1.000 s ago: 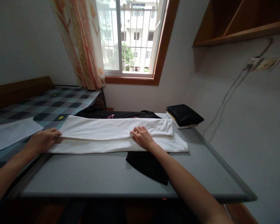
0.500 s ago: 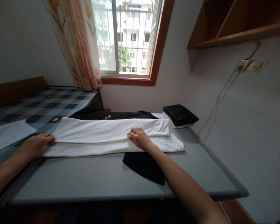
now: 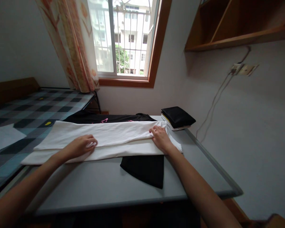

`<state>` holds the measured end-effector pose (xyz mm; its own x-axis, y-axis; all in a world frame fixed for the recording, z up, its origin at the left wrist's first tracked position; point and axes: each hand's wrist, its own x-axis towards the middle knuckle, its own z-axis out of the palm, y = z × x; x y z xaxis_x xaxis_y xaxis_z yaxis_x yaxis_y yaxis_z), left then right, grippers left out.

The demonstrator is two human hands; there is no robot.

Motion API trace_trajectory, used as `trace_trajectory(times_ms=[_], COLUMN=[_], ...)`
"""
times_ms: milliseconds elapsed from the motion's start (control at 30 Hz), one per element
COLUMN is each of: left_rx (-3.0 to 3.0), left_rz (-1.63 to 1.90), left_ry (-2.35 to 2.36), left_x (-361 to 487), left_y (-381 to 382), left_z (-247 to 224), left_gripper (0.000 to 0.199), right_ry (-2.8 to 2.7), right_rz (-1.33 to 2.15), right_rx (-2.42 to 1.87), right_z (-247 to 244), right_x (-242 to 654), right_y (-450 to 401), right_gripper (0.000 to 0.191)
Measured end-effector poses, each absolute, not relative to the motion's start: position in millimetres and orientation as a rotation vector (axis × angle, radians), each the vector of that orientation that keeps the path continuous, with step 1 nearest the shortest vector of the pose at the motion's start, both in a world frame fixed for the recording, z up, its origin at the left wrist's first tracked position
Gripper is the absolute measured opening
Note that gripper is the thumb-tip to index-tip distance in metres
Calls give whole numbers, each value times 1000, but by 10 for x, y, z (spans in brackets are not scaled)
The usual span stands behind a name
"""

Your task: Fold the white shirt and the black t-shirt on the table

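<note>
White trousers point(image 3: 114, 130), folded lengthwise, stretch across the table in two overlapping strips. Their left end hangs past the table edge toward the bed. My left hand point(image 3: 82, 145) is over the lower strip, fingers bent, with a gap between thumb and forefinger; it casts a shadow on the cloth. Close to the gathered right end, my right hand point(image 3: 161, 137) has its fingers closed at the edge of the upper strip. A black cloth piece point(image 3: 144, 169) sticks out from beneath the trousers, toward me. Behind them lies a black garment point(image 3: 118, 117) with pink cord.
A folded stack with a black item on top point(image 3: 178, 117) sits at the table's back right corner, near the wall. The grey-edged table point(image 3: 90, 186) adjoins a bed with checked cover point(image 3: 42, 107); paper point(image 3: 4, 137) lies there. A shelf point(image 3: 239, 36) overhangs on the right.
My left hand has left the trousers' left end and moved right, over their middle. My right hand has slid right along the upper edge. The view has shifted slightly.
</note>
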<state>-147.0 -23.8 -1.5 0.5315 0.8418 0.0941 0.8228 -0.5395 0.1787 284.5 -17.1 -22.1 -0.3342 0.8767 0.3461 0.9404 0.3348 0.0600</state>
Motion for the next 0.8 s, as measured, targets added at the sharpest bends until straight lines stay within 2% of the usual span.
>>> trace_trajectory(times_ms=[167,333,433,600,700,800], left_rx=[2797,2902,2966,3006,3009,2915], left_rz=[471,654,665,684,704,773], left_ry=[1134,981,1027,1061,1058,1073], left_x=[-589,-10,105,67,46,47], left_y=[-87,-37,-43,-63,-73,-67], left_z=[-87,-222,-318,-421,-456,-493], left_gripper=[34,25,20,26,27,26], right_ry=[-2152,-2020,-1994,-2007,-1996,-1747], right_rz=[-313,-204,-163,-131,66,253], right_rx=[-1909,-2090,-2097,-2060,-2030,-1872], right_z=[-211,-211,-213,-251,-273,-250], right_x=[3157,3281,3310,3367,3458,3594], right_y=[-233,-243,-223,-199,-168,-117], right_gripper=[17,15,15,17,18,16])
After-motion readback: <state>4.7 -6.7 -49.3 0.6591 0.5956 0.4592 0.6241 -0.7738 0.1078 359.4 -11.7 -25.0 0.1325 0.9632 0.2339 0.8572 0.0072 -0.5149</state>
